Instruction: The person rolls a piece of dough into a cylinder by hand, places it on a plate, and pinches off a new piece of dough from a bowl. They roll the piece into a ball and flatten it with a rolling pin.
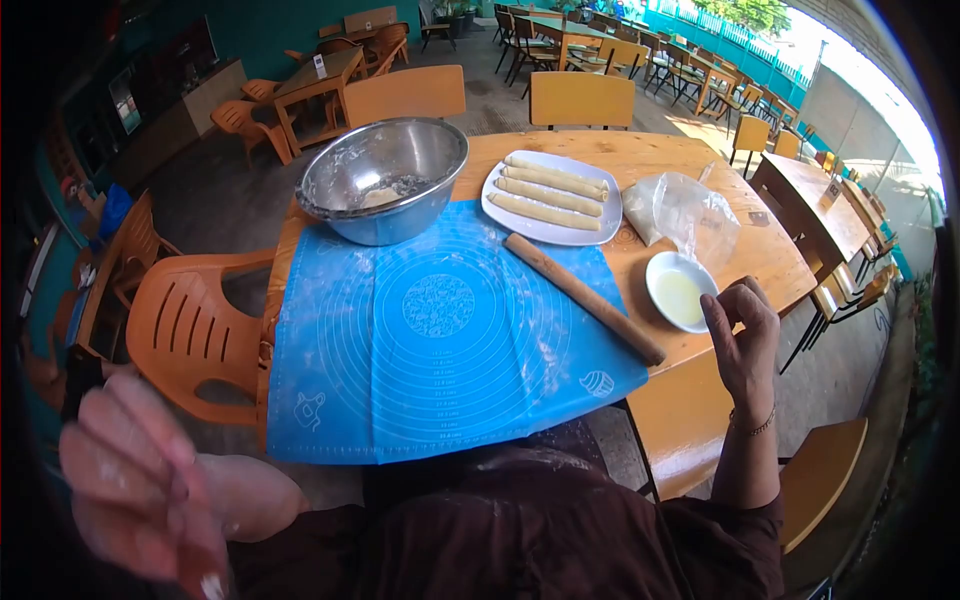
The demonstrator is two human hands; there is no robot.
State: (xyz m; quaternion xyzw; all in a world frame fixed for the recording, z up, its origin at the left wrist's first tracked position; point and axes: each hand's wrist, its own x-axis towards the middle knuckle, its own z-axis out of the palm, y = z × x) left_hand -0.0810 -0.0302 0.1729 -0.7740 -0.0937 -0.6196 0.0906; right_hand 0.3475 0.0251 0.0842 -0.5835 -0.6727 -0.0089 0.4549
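Observation:
My left hand (135, 480) is raised at the lower left, off the table and blurred. Its fingers are loosely bent and apart, and I see nothing in them. At the right, my right hand (742, 335) hovers by the rim of a small white bowl (680, 292) of pale yellowish liquid. Its fingers curl with the thumb apart, holding nothing visible. A wooden rolling pin (585, 300) lies diagonally on the right part of a blue baking mat (440, 395), which carries flour traces. Several pale dough rolls (548, 190) lie side by side on a white plate (530, 232).
A steel mixing bowl (400, 215) with floury residue stands at the mat's back left. Behind the small bowl sits a clear plastic bag (690, 215) of white powder. Orange chairs (200, 325) flank the wooden table (660, 150); other tables and chairs stand beyond.

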